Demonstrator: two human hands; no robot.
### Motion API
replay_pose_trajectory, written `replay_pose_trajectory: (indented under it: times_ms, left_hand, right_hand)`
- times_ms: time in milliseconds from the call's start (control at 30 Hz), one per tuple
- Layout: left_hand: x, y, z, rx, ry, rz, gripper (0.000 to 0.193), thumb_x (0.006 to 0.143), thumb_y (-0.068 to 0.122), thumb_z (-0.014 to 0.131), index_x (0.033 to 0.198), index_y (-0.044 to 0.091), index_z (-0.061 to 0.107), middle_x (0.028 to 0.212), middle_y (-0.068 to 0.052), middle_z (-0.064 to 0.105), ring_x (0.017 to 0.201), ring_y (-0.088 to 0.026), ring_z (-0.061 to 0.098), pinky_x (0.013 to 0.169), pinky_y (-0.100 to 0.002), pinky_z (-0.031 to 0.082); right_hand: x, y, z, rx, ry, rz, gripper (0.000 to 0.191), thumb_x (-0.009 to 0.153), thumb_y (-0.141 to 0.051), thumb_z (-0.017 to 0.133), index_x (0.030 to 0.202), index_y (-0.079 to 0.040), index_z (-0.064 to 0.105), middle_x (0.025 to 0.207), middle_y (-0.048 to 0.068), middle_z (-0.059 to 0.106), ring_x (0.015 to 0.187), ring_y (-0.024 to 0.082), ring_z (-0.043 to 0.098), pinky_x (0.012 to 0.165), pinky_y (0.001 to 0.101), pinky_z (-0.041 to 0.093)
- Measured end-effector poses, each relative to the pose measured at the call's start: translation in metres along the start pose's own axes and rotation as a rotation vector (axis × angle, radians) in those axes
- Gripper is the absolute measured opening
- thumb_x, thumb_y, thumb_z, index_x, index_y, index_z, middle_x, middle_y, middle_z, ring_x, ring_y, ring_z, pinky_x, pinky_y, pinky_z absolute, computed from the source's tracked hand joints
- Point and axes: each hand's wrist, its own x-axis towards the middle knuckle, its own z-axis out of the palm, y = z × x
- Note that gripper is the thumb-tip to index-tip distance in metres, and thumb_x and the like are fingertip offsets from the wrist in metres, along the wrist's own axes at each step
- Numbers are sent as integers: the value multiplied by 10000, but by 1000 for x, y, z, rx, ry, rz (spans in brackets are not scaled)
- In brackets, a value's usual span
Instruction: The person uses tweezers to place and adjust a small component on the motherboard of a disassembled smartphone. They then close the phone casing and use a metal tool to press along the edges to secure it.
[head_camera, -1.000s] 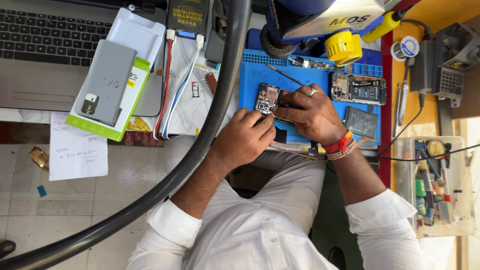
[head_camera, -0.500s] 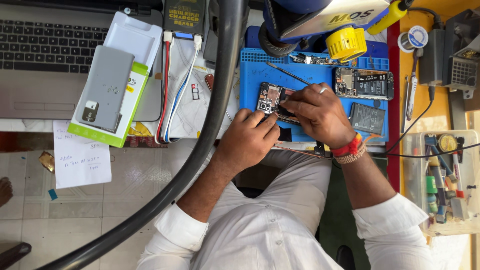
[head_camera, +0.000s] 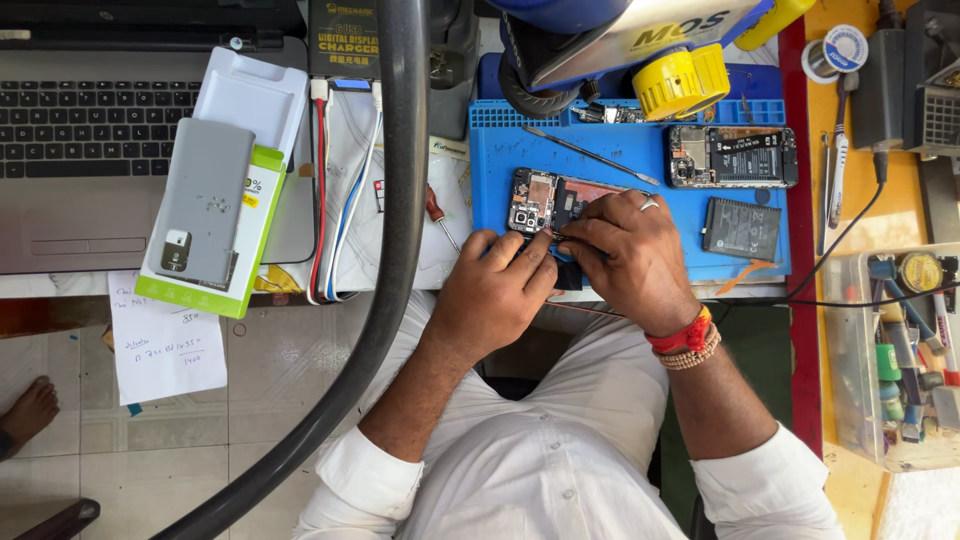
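An opened phone (head_camera: 543, 198) with its back off and its boards bare lies on the blue work mat (head_camera: 640, 160). My left hand (head_camera: 495, 292) rests curled against the phone's near edge and holds it steady. My right hand (head_camera: 632, 255), with a ring and a red and beaded wristband, covers the phone's right half. Its fingertips are pinched together at the phone's lower edge, right beside my left thumb. What they pinch is too small to make out.
On the mat lie a second opened phone (head_camera: 732, 156), a dark battery (head_camera: 741, 228) and a thin metal pry tool (head_camera: 590, 155). A thick black hose (head_camera: 398, 250) arcs across the left. A laptop (head_camera: 90, 140), a boxed grey phone cover (head_camera: 203, 205) and a paper note (head_camera: 168, 340) lie left. A tool tray (head_camera: 905, 350) stands right.
Both hands stay on the opened phone with only small finger shifts. The view has drifted slightly, so the bench sits a little differently in frame.
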Motion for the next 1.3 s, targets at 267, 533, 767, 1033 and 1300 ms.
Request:
replay_pose_trajectory:
  times_ms: [267, 533, 767, 1033, 1300]
  left_hand:
    - [2, -4, 2, 27, 54, 41, 180, 934, 182, 713, 982, 9, 729, 1142, -131, 717, 994, -261, 624, 845, -425, 525]
    - [-8, -6, 5, 40, 113, 58, 147, 943, 114, 707, 1026, -4, 735, 1098, -120, 702, 1019, -263, 641, 863, -434, 538]
    - [-20, 3, 8, 112, 171, 15, 148, 983, 99, 722, 1100, 13, 751, 1123, -95, 694, 1040, -230, 620, 898, -430, 543]
    - [-22, 10, 7, 100, 234, 46, 168, 971, 80, 740, 1119, 2, 754, 1119, -103, 676, 1055, -239, 611, 898, -426, 564]
    - [-17, 8, 6, 61, 251, 32, 184, 949, 45, 753, 1103, -55, 738, 1078, -121, 666, 1017, -249, 620, 878, -418, 591]
  right_hand:
    - [5, 6, 0, 92, -10, 50, 120, 813, -96, 844, 903, -86, 766, 911, 60, 689, 885, 269, 660, 784, 413, 510]
    - [6, 10, -2, 186, -60, 108, 111, 861, -85, 808, 957, -64, 757, 941, 78, 710, 882, 271, 671, 779, 399, 514]
    - [-2, 0, -20, 159, -89, 155, 140, 879, -72, 796, 1013, -68, 755, 947, 93, 725, 904, 292, 678, 814, 416, 515]
    - [2, -12, -30, 48, -147, 8, 287, 760, -78, 845, 1011, -53, 710, 930, 109, 703, 857, 339, 667, 752, 445, 524]
    - [10, -10, -26, 164, -189, 71, 175, 819, -81, 824, 960, -45, 727, 879, 102, 727, 791, 308, 702, 698, 406, 546]
